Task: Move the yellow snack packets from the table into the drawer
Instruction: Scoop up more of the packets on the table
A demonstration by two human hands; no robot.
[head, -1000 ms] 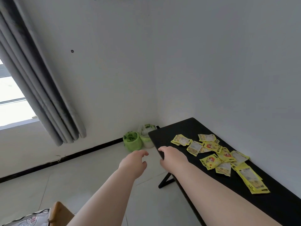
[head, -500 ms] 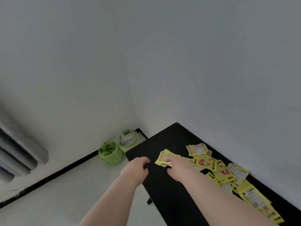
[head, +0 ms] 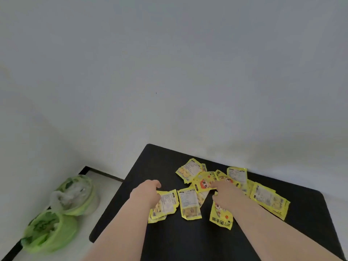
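Note:
Several yellow snack packets (head: 190, 203) lie scattered and partly overlapping on the black table (head: 162, 162). My left hand (head: 146, 194) rests with loosely curled fingers over the left edge of the leftmost packet (head: 166, 203), which lies flat. My right hand (head: 227, 196) is over the middle of the pile, its fingertips touching a packet with a red cartoon face (head: 204, 183). A packet with bold print (head: 220, 218) pokes out from under my right wrist. Neither hand has a packet lifted. No drawer is in view.
Two bins lined with green bags (head: 75, 194) (head: 48, 230) stand on the pale floor left of the table. A white wall runs close behind the table's far edge. The table's left edge is just beside my left forearm.
The view has swung right and down onto the table. Both hands have moved from the table's near corner out over the packets and now touch them.

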